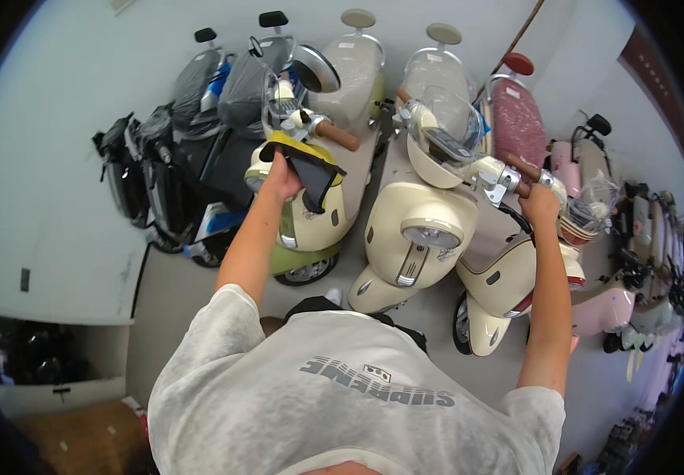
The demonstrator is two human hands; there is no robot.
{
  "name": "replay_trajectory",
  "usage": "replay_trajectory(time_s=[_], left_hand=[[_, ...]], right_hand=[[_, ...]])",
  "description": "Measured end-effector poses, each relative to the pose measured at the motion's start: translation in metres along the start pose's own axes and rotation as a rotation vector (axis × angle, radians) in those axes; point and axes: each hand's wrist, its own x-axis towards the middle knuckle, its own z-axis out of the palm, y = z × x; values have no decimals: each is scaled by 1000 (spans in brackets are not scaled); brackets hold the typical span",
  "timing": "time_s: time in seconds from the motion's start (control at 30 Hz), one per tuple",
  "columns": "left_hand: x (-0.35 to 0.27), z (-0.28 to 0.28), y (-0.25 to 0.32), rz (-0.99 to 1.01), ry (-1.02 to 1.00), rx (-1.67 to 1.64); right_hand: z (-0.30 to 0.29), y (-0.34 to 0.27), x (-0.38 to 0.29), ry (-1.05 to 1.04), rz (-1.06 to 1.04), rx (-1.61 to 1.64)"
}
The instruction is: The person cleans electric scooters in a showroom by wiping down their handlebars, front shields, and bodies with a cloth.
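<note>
My left hand [284, 179] holds a folded yellow and dark grey cloth [313, 169] in front of a cream and green scooter [315, 228]. Just above the cloth is that scooter's brown handlebar grip [337, 135]. On the other side, my right hand [541, 206] is closed around a brown handlebar grip [521, 189], beside a silver brake lever mount [493, 185]. The cream scooter in the middle [385, 214] has a round headlight [431, 236] and a clear windscreen [450, 113]. Another cream scooter with red trim [487, 297] stands below my right forearm.
Plastic-wrapped seats [348, 71] line up along the white wall [110, 65]. Dark scooters [173, 178] stand at left, a pink scooter [603, 312] at right. A brown cardboard box [86, 442] lies at lower left. Grey floor [179, 309] shows around my feet.
</note>
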Motion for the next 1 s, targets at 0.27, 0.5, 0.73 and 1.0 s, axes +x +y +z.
replay_trajectory(time_s=[0.27, 0.5, 0.73, 1.0], left_hand=[[74, -19, 20, -100, -117, -314], [75, -49, 4, 28, 112, 106], [35, -56, 17, 562, 200, 656], [46, 74, 74, 1124, -230, 1098]], right_hand=[[-23, -42, -51, 444, -75, -39], [-23, -121, -149, 369, -95, 340], [3, -173, -229, 227, 75, 768], [4, -215, -244, 112, 170, 930]])
